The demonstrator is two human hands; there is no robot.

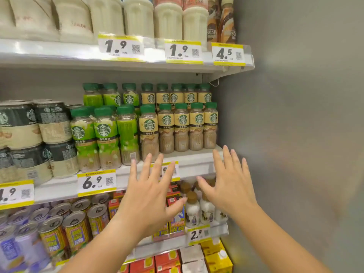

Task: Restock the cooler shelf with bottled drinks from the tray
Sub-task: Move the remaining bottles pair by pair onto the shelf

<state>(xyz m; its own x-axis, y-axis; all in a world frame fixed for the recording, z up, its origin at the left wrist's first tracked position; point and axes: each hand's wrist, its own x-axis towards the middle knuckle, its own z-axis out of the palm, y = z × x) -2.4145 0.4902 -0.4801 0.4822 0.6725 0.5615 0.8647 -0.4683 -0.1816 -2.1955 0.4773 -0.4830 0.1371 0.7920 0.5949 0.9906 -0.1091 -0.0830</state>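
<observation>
The middle cooler shelf carries rows of green-capped coffee bottles. Those with cream labels stand on the right, those with green labels to their left. My left hand is raised with spread fingers just below the shelf's front edge, in front of a price tag. My right hand is also spread wide, near the shelf's right end. Neither hand holds anything or touches a bottle. No tray is in view.
Dark cans are stacked at the left of the same shelf. White bottles fill the shelf above. Cans, small bottles and cartons sit below. A grey cooler wall closes the right side.
</observation>
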